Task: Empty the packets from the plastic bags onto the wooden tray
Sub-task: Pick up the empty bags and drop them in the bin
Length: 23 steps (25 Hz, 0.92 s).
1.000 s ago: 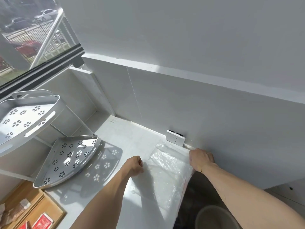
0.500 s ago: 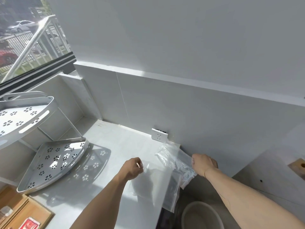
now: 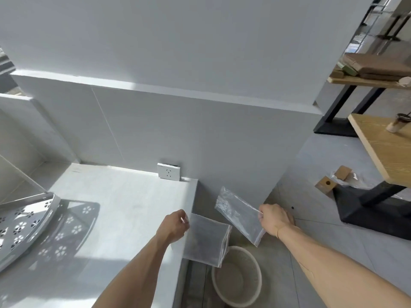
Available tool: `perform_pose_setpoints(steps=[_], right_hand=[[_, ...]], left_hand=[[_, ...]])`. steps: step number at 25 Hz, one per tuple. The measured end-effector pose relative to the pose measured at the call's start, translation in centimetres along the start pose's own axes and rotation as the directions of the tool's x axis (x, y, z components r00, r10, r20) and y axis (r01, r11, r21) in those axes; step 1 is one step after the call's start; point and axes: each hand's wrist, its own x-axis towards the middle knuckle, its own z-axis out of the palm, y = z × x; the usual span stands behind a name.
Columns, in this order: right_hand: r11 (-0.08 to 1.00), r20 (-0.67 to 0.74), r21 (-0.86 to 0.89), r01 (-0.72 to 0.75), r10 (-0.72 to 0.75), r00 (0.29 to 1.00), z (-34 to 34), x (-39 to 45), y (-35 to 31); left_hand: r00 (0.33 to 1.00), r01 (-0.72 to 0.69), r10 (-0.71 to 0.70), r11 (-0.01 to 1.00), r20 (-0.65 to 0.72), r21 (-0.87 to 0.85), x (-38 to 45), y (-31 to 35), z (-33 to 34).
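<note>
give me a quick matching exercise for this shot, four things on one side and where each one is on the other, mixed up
Things:
1. left hand
2. right hand
3. round bin
4. wall socket

Places or states:
A. on the floor, below the two bags
B. pinching the clear plastic bag that is held up at a slant
C. at the back edge of the white counter, against the wall
D. pinching the corner of the bag with the zip strip, which hangs past the counter edge

Pairs: 1-D, 2-B, 3-A, 4-C
</note>
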Motion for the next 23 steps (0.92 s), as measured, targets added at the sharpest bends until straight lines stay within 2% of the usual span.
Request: perform_pose_setpoints(steps=[9, 12, 18, 23], right_hand=[[0.989, 0.027, 0.078, -0.124, 0.123, 0.992, 1.9, -1.7, 9.7], [0.984, 0.045, 0.109, -0.143, 0.139, 0.989, 3.2, -1.8, 13.2], [0.974, 0.122, 0.177, -0.144, 0.124, 0.985, 7.3, -1.1, 16.7], [0.958, 0.23, 0.234, -0.167, 0.112, 0.967, 12.5, 0.3, 17.2]], left_hand=[[0.998, -0.068, 0.07, 0.969, 0.001, 0.236, 1.8, 6.3, 8.5], [0.997, -0.074, 0.079, 0.963, -0.008, 0.259, 2.2, 8.5, 11.5], [0.998, 0.005, 0.014, 0.961, -0.068, 0.277, 2.9, 10.0, 16.4], [0.998, 0.053, -0.055, 0.952, -0.002, 0.303, 3.2, 8.1, 20.6]])
